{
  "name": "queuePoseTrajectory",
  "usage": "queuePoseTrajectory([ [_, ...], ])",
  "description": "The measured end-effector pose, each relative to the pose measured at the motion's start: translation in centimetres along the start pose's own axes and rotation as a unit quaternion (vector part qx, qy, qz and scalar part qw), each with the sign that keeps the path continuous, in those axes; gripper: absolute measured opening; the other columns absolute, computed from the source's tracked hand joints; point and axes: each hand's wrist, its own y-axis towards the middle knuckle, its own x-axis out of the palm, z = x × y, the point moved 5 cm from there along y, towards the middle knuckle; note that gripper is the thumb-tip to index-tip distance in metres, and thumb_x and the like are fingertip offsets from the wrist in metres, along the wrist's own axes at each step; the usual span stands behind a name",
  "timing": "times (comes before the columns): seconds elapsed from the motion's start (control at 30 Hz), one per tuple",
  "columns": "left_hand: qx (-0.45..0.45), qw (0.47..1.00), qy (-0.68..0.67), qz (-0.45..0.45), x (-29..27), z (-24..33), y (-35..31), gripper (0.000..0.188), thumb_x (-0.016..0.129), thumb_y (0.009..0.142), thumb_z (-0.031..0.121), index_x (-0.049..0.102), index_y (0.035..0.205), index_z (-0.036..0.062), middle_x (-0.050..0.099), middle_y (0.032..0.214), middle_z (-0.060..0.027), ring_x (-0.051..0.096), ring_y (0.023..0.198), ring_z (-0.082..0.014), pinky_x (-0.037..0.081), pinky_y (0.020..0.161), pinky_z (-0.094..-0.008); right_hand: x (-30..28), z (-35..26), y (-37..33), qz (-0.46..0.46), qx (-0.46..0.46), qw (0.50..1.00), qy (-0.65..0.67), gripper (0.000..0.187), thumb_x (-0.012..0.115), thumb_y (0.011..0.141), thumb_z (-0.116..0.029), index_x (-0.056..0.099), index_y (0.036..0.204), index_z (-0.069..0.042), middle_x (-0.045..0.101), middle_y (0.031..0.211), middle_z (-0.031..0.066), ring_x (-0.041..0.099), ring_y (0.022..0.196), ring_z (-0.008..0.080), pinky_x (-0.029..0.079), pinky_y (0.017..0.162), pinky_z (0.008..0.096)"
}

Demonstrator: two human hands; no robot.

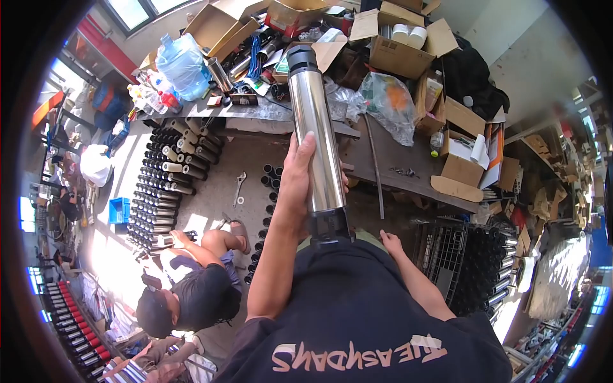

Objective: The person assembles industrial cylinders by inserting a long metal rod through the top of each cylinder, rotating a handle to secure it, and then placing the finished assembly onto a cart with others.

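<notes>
My left hand (298,175) is closed around a long, shiny steel cylinder (317,137) with black ends. It stands nearly upright in the picture, its far black cap (301,59) over the workbench edge and its near black fitting (329,225) close to my body. The thumb lies along the steel and fingertips show on the other side. My right hand (391,244) hangs low at my right side, apart from the cylinder. It looks loosely open with nothing visible in it, though part of the hand is hard to make out.
A cluttered workbench (408,171) carries cardboard boxes (399,54), a plastic water jug (183,66) and a metal rod (375,172). Rows of cylinders (156,204) stand at left near a crouching person (207,290). A wrench (239,187) lies on the floor; a wire crate (440,252) stands right.
</notes>
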Motion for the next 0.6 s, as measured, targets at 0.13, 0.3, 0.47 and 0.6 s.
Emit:
queuePoseTrajectory([
  [0.13, 0.044, 0.995, 0.089, 0.018, 0.3, 1.5, -0.7, 0.050, 0.056, 0.099, 0.042, 0.038, 0.129, 0.0069, 0.062, 0.081, -0.0150, 0.067, 0.059, -0.0262, 0.059, 0.051, -0.0371, 0.7, 1.7, -1.2, 0.020, -0.018, 1.000, 0.002, 0.060, 0.052, 0.094, -0.060, 0.074, 0.093, -0.004, 0.073, 0.087, 0.0163, 0.071, 0.089, 0.0308, 0.053, 0.083, 0.0397],
  [0.3, -0.009, 0.984, -0.089, -0.156, 2.4, 0.4, -0.7, 0.066, 0.072, 0.082, 0.048, 0.048, 0.120, -0.0001, 0.060, 0.085, -0.0133, 0.065, 0.072, -0.0237, 0.057, 0.062, -0.0367, -0.6, -1.4, -2.8, 0.099, -0.032, 0.994, 0.027, 0.057, 0.062, 0.089, -0.059, 0.075, 0.087, -0.003, 0.073, 0.079, 0.0120, 0.072, 0.079, 0.0242, 0.055, 0.076, 0.0374],
  [0.47, -0.166, 0.923, -0.184, -0.295, 6.6, -7.2, -0.4, 0.073, 0.067, 0.068, 0.065, 0.052, 0.093, -0.0013, 0.053, 0.090, -0.0121, 0.059, 0.081, -0.0244, 0.052, 0.074, -0.0332, -7.1, -16.1, -14.9, 0.004, -0.182, 0.922, 0.342, 0.033, 0.060, 0.099, -0.031, 0.067, 0.108, -0.001, 0.068, 0.100, 0.0056, 0.063, 0.089, 0.0127, 0.051, 0.081, 0.0294],
  [0.6, -0.146, 0.942, -0.073, -0.293, 8.4, -15.9, 0.6, 0.070, 0.064, 0.079, 0.056, 0.053, 0.115, -0.0027, 0.057, 0.090, -0.0117, 0.056, 0.091, -0.0256, 0.049, 0.080, -0.0384, -13.2, -23.0, -23.2, -0.089, -0.230, 0.858, 0.450, 0.056, 0.075, 0.087, -0.035, 0.056, 0.125, 0.001, 0.067, 0.111, 0.0105, 0.062, 0.106, 0.0185, 0.050, 0.091, 0.0339],
])
